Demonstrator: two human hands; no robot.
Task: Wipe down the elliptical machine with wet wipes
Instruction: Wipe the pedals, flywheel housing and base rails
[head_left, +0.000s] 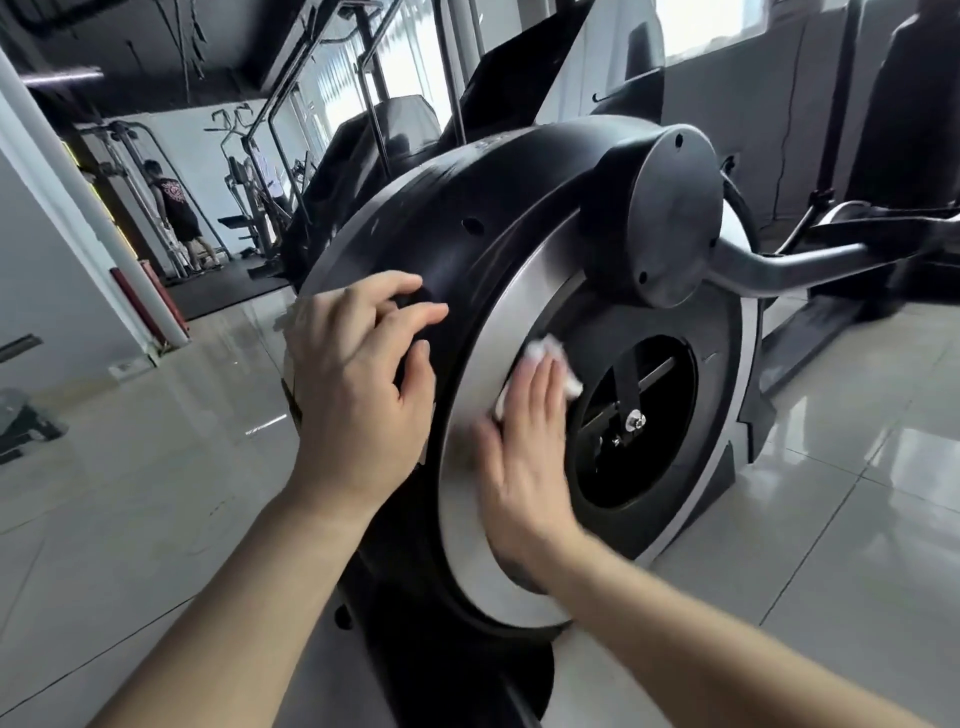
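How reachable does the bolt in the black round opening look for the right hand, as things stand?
Probably yes. The right hand presses the wipe on the silver ring beside that opening; nothing stands between it and the bolt.

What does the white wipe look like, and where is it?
The wet wipe is white, thin and crumpled, soft like cloth or paper. Most of it hides under the flat fingers of the right hand, which press it against the silver ring, right at its edge with the dark inner ring. Bunched bits poke out above and beside the fingertips. It looks blurred, so it is probably moving.
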